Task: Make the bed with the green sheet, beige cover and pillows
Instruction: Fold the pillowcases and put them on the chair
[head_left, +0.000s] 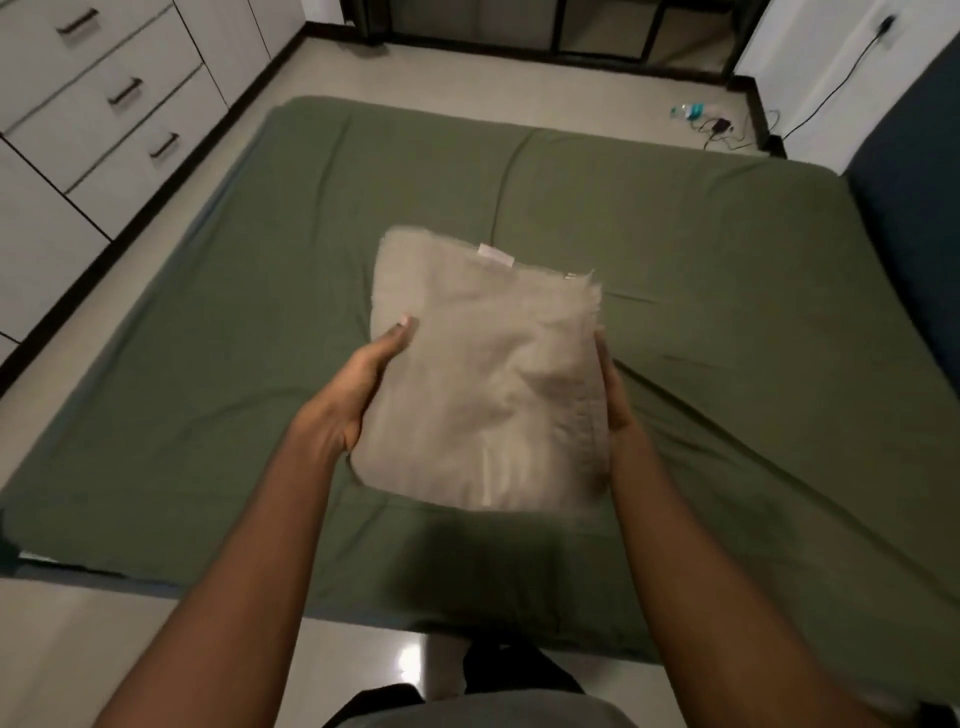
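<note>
Beneath the grip, the green sheet (571, 208) spreads over the whole mattress, with one long crease running away from my hands and shallower wrinkles off to the right of them. Between my palms, held above the middle of that sheet, is the folded beige cover (483, 374), a thick, soft bundle. My left hand (358, 384) grips its left edge, thumb pressed on top and fingers curled under. My right hand (615, 395) clasps the opposite edge, thumb side lying along the cloth. At the end farthest from the grip, a small white label (496, 255) sits on the top fold. I judge the main risk to be the bundle opening unevenly. If one hand lets go early, layers could slide out and drop in a heap, dragging fresh wrinkles into the sheet. Shaking it open from the wrong edge would lay it crooked, too. The cover's far right corner looks frayed or motion-blurred; I cannot tell which. My right fingers are hidden beneath the cloth, so how deeply they hold is a guess. No pillows show anywhere, and the bed's near right corner runs out of frame beyond my right forearm.
</note>
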